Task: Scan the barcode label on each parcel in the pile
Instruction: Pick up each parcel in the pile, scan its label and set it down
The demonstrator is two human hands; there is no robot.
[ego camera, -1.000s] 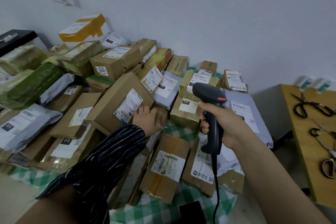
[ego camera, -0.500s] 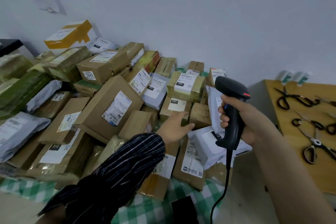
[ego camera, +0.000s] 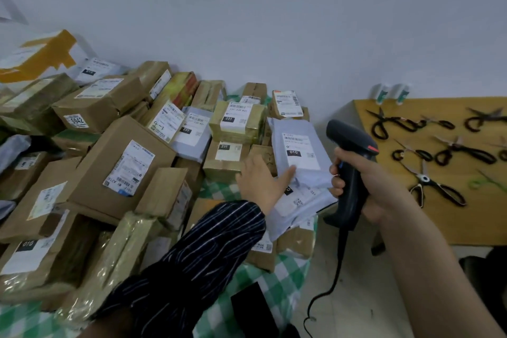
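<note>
Two bare hands: the right hand grips one black pistol-shaped plastic scanner, and the left hand is just left of that grip. Beside the grip are two grey plastic mailer bags. Right of it are at least six black-handled metal scissors and two white bottles. Further left are roughly twenty brown cardboard parcels.

our left hand reaches forward, fingers straight, striped sleeve at the wrist; our right hand is curled round the scanner, forearm bare.
</note>
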